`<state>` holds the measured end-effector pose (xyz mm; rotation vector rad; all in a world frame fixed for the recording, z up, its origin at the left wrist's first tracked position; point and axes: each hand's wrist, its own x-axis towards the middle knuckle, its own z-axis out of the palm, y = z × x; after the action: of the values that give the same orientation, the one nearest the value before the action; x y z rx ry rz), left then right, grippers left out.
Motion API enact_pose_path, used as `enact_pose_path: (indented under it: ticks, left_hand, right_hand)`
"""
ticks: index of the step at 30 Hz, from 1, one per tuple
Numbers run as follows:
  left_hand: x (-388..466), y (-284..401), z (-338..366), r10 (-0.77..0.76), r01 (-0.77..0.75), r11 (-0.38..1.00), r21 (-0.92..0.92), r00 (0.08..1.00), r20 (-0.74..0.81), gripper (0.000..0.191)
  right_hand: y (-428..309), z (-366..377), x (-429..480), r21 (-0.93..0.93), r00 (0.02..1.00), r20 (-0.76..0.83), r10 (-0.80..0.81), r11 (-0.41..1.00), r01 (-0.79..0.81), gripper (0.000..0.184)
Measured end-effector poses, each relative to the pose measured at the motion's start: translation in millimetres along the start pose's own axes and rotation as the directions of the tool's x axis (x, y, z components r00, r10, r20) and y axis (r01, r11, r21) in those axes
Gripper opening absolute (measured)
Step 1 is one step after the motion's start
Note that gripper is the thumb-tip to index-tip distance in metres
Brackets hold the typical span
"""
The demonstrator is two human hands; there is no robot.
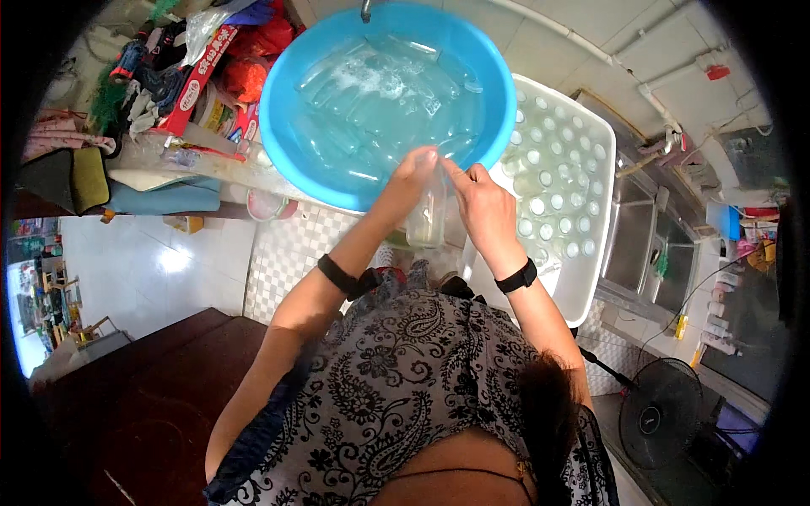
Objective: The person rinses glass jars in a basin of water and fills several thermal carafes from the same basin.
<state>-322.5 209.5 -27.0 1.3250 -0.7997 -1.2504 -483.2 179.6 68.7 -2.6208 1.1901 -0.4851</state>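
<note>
A clear bottle (427, 218) hangs at the near rim of a large blue plastic basin (504, 120), its mouth end up between my hands. My left hand (414, 172) is closed around its upper part. My right hand (484, 201) is beside it, index finger stretched to the bottle's top; whether it grips anything is hidden. In the basin, several clear bottles (342, 133) lie under water with some foam on top. To the right, a white plastic tub (606, 158) holds many clear bottles (557, 202) standing close together with round pale tops.
A metal tap (366, 11) hangs over the basin's far rim. Bags, a red box (196, 85) and cloths crowd the counter at left. A steel sink (633, 215) and wall pipes (658, 104) are at right. A black fan (661, 411) stands at lower right, a dark red wooden surface (171, 392) at lower left.
</note>
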Motion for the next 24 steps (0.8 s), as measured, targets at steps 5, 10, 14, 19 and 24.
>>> enact_pose_path:
  ticks: [5,10,14,19,24]
  left_hand:
    - [0,13,-9,-0.035,0.036,0.999,-0.041,0.999,0.019,0.059]
    - [-5,45,-15,-0.073,0.077,0.997,-0.028,0.991,0.112,0.064]
    - [7,34,-30,-0.05,0.034,0.995,0.089,0.982,0.181,0.078]
    - [23,18,-48,0.039,-0.083,0.964,0.252,0.984,0.175,0.098]
    - [10,-3,-51,0.105,-0.196,0.874,0.445,0.97,0.22,0.102]
  right_hand:
    - [16,28,0,0.007,0.978,-0.172,-0.122,0.992,0.125,0.043]
    - [15,40,-1,0.04,0.951,-0.28,-0.127,0.989,0.144,0.044]
    - [12,55,-1,0.036,0.948,-0.312,-0.063,0.996,0.078,0.044]
    - [-2,58,6,0.041,0.964,-0.26,0.051,0.998,-0.042,0.042]
    - [19,30,33,0.231,0.878,-0.402,0.259,0.957,-0.176,0.035]
